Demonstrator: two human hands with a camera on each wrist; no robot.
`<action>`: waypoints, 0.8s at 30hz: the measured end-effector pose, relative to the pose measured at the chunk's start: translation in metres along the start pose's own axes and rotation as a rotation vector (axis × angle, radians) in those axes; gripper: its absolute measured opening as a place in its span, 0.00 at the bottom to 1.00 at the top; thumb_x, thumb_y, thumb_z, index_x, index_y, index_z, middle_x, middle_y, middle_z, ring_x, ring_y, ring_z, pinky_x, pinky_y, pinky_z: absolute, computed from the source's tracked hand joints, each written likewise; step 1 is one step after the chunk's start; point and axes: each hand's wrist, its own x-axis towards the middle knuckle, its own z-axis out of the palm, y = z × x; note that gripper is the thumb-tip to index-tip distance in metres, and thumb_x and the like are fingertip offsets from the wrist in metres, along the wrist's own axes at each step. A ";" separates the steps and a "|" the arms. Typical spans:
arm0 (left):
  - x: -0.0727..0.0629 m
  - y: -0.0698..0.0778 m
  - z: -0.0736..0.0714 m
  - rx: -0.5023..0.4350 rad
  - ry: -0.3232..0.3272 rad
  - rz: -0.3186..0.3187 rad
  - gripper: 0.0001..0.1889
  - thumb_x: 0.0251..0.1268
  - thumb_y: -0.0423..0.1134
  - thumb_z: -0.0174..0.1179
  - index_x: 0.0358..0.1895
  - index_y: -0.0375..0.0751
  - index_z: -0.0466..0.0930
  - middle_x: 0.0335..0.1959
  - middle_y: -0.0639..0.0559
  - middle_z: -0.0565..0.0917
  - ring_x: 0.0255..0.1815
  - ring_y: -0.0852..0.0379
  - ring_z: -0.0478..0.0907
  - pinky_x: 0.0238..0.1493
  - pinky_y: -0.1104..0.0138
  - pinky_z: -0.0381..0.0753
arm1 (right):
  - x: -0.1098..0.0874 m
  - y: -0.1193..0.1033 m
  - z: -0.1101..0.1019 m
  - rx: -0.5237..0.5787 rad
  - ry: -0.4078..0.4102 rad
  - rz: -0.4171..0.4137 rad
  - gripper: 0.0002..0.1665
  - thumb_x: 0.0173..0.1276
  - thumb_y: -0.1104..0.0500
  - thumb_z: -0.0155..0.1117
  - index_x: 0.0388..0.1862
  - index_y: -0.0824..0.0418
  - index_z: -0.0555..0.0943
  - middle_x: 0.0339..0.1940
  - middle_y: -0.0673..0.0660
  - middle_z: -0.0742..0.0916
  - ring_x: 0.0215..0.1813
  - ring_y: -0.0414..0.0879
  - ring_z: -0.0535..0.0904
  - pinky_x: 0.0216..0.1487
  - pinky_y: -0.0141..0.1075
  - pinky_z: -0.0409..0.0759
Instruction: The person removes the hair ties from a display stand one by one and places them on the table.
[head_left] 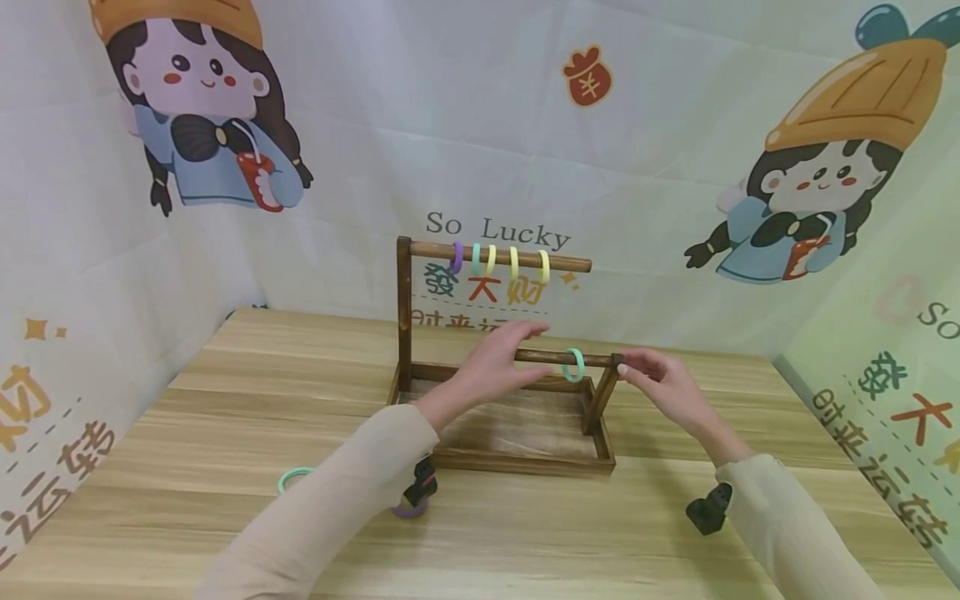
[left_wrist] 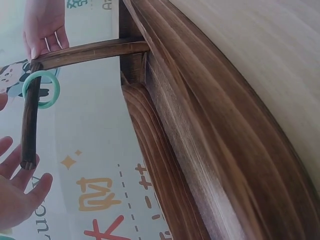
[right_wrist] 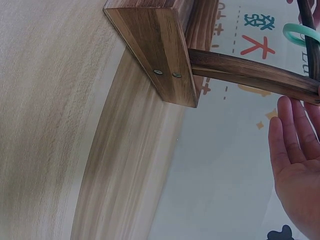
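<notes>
A dark wooden rack (head_left: 405,317) has a tray base and two bars at different heights. On its lower bar (left_wrist: 30,120) hangs a mint green ring (head_left: 573,365). My left hand (head_left: 498,358) is beside this bar's free end, fingers apart and holding nothing, with the ring beyond the fingertips. My right hand (head_left: 663,385) pinches the top of the short post (head_left: 602,396) at the bar's other end, thumb in front. Along the upper bar (head_left: 573,264) hang a purple ring (head_left: 457,257), a mint ring (head_left: 476,259) and several yellow rings (head_left: 513,262).
On the table (head_left: 525,533), a mint ring (head_left: 285,479) lies partly behind my left sleeve. A purple ring (head_left: 410,509) is partly hidden below the left wrist camera (head_left: 422,482). A printed cloth (head_left: 360,150) stands behind and at both sides.
</notes>
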 end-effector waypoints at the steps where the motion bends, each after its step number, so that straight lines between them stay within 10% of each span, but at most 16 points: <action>1: 0.001 0.000 0.000 0.011 -0.003 0.001 0.29 0.55 0.47 0.60 0.59 0.39 0.66 0.54 0.49 0.71 0.54 0.55 0.66 0.54 0.63 0.67 | 0.000 0.000 0.000 0.000 0.000 0.000 0.25 0.67 0.53 0.52 0.56 0.69 0.68 0.49 0.65 0.77 0.48 0.55 0.74 0.47 0.48 0.73; 24: 0.020 0.019 0.014 0.319 -0.093 0.003 0.29 0.54 0.55 0.57 0.57 0.44 0.69 0.54 0.51 0.72 0.54 0.53 0.67 0.54 0.61 0.66 | 0.001 0.002 0.000 0.002 0.011 -0.017 0.22 0.67 0.58 0.51 0.55 0.70 0.69 0.47 0.66 0.78 0.46 0.54 0.75 0.45 0.46 0.74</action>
